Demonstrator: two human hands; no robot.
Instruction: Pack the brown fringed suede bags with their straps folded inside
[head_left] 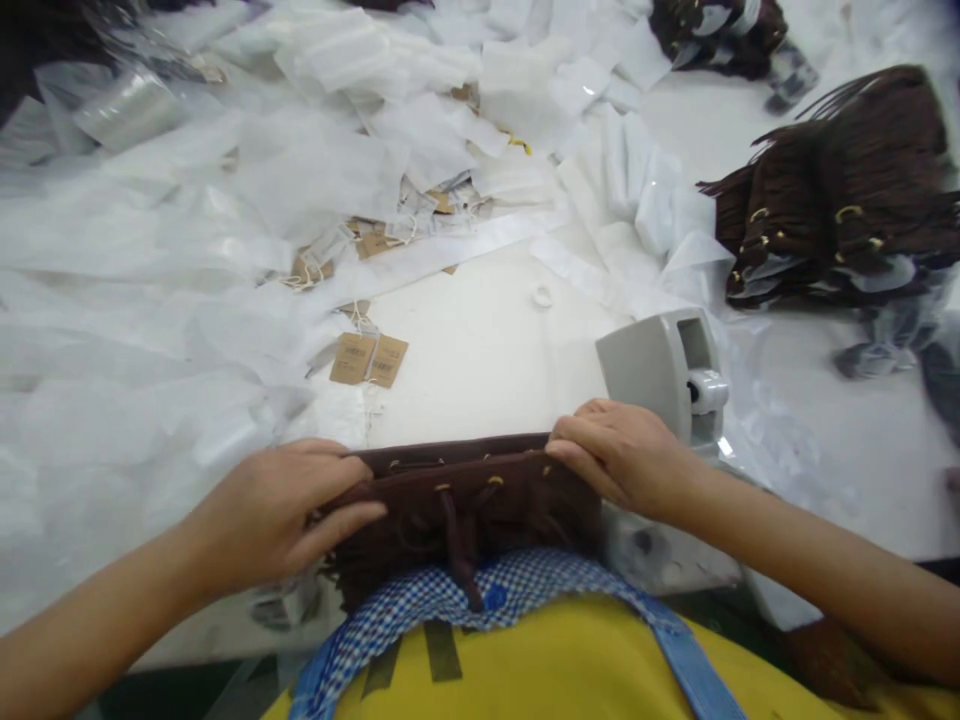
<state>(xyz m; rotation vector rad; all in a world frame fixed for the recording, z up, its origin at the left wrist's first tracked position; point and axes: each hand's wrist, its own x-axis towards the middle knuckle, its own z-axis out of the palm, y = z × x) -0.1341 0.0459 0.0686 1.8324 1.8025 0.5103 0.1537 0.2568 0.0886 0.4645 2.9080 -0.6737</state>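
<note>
A dark brown drawstring bag (517, 495) with gold eyelets and a hanging cord is held upright against the apron at the table's near edge. My left hand (281, 510) grips the left end of its top rim, thumb on the near side and fingers over the opening. At the right end of the rim, my right hand (611, 455) pinches the edge. Between the two hands the mouth of the bag shows as a narrow gap; its inside is mostly hidden. Brown cardboard tags (369, 359) on string lie on the table beyond the left hand.
Crumpled white plastic bags and tissue (187, 210) cover the left and back of the white table (480, 340). A grey tape dispenser (656, 370) stands beside my right forearm. More dark brown fringed bags (840, 190) are stacked at the right. A small white ring (541, 296) lies mid-table.
</note>
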